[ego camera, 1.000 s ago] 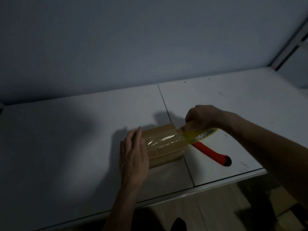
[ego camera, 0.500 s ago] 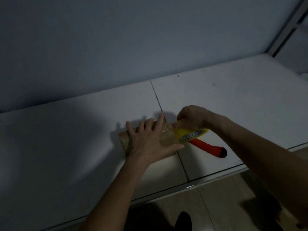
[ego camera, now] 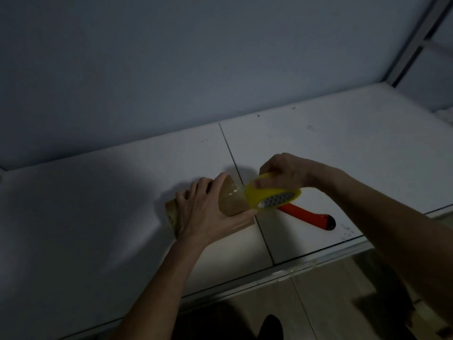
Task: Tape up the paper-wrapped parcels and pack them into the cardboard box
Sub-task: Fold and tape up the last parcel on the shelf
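Note:
A brown paper-wrapped parcel [ego camera: 231, 201] lies on the white table [ego camera: 343, 148] near its front edge. My left hand [ego camera: 206, 209] lies on top of it, fingers over the far side and thumb along the near edge, gripping it. My right hand [ego camera: 284, 173] grips a yellow tape roll [ego camera: 272, 196] held right against the parcel's right end. A short stretch of clear tape runs from the roll onto the parcel's top. No cardboard box is plainly in view.
A red-handled tool [ego camera: 308, 217] lies on the table just behind and right of the tape roll. The table's front edge [ego camera: 294, 263] runs close below the hands. A wall [ego camera: 196, 69] stands behind the table. Dim shapes sit on the floor at lower right.
My left hand moved from the parcel's left end onto its top and now grips it. The right hand brought the tape roll closer against the parcel's right end.

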